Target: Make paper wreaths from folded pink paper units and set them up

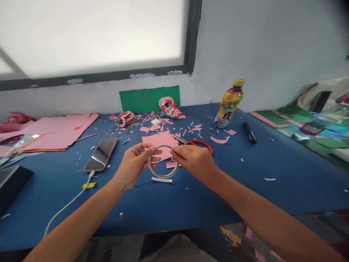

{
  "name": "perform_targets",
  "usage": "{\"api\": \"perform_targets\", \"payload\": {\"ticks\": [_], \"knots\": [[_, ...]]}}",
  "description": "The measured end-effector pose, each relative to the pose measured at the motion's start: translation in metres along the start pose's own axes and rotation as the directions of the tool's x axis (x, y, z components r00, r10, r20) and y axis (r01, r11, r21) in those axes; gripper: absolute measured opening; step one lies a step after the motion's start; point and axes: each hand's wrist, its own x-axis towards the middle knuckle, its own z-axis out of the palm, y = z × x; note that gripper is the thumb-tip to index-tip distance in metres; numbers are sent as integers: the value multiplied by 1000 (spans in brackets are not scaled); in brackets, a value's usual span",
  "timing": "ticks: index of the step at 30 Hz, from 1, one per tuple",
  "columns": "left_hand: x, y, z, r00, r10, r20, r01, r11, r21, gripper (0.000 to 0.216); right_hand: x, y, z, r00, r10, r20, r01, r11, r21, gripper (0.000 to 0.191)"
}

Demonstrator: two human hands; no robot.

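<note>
Between my two hands, above the blue table, is a thin roll of tape (163, 176), tilted so I look through its ring. My left hand (133, 162) is closed on the ring's left side, thumb on top and fingers behind. At the upper right, my right hand (195, 160) pinches the tape with its fingertips. Behind the hands lies a square of pink paper (159, 139), partly hidden by them. Red-handled scissors (203, 142) rest beside it, their blades over the paper's edge. A white strip (161, 179) lies just below the ring.
A phone (101, 154) with a white cable lies left, near pink sheets (60, 127). Paper scraps and folded paper rings (167, 104) sit at the back before a green card (147, 100). A drink bottle (229, 103) and a black marker (249, 133) are on the right.
</note>
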Motion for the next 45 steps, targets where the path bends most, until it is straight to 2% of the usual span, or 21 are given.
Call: {"api": "perform_targets", "payload": {"ticks": [6, 10, 13, 17, 21, 26, 29, 31, 35, 37, 39, 41, 43, 45], "knots": [[-1, -1, 2, 1000, 5, -18, -5, 1000, 3, 13, 1, -2, 0, 989, 76, 125, -77, 997, 0, 23], [-1, -1, 1, 1000, 20, -18, -20, 1000, 4, 15, 4, -2, 1, 981, 171, 96, -185, 969, 162, 21], [0, 0, 0, 999, 27, -18, -26, 1000, 4, 14, 7, -3, -2, 957, 275, 89, -288, 892, 349, 19], [0, 1, -1, 999, 40, -18, -40, 999, 4, 15, 9, 0, -6, 895, 436, 89, -417, 750, 514, 18], [-1, 1, 0, 999, 51, -15, -51, 999, 10, 17, 9, 25, -4, 857, 515, 30, -471, 758, 451, 15], [-3, 1, -2, 997, 68, 20, -69, 997, 43, 23, 4, 70, 3, 828, 556, 77, -540, 751, 381, 13], [-4, 0, -2, 993, 93, 70, -98, 992, 73, 24, 4, 72, 3, 798, 580, 166, -587, 685, 431, 13], [-6, -2, -1, 985, 127, 121, -138, 986, 95, 25, 7, 58, 1, 791, 540, 286, -604, 619, 502, 19], [-12, -5, 0, 941, 244, 234, -286, 943, 169, 18, 11, 17, 0, 782, 318, 537, -622, 459, 634, 40], [-15, -6, -1, 914, 286, 286, -351, 913, 208, 13, 10, 4, 1, 704, 119, 700, -709, 155, 688, 39], [-17, -7, -3, 886, 303, 350, -389, 897, 210, 10, 7, -3, 2, 641, -67, 764, -766, -119, 632, 39], [-19, -7, -4, 848, 329, 416, -432, 883, 184, 7, 5, -6, 2, 608, -189, 771, -786, -273, 554, 47], [-20, -6, -5, 808, 375, 453, -487, 859, 157, 8, 4, -9, 1, 602, -232, 764, -789, -318, 526, 59], [-20, -6, -5, 780, 421, 464, -533, 835, 137, 10, 3, -14, 1, 622, -235, 747, -777, -302, 552, 73]]}}
